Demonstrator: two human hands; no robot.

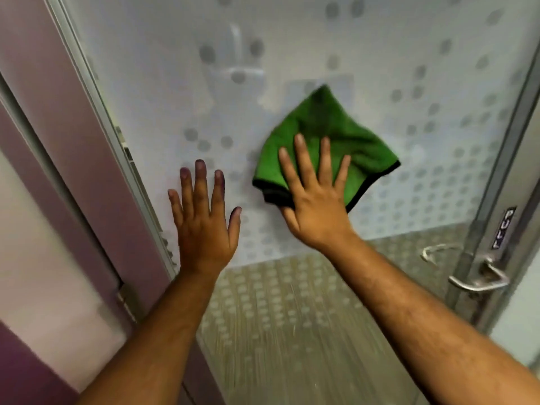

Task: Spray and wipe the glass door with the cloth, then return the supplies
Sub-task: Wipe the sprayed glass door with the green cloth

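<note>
Hands: your right hand is spread flat on the cloth; your left hand is spread, bare on the glass door.
Risk: the bare palm likely smears glass left of the cloth.

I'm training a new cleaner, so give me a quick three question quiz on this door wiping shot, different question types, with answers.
1. True or false: the left hand holds a spray bottle.
2. Which hand presses the green cloth on the glass door? A) left B) right C) both
3. Fill in: the metal door handle is at the door's ______ edge as the person sees it.

Key
1. False. The left hand is empty, flat and spread on the glass; no bottle is in view.
2. B. The right hand lies flat on the cloth, fingers spread.
3. Right.
</note>
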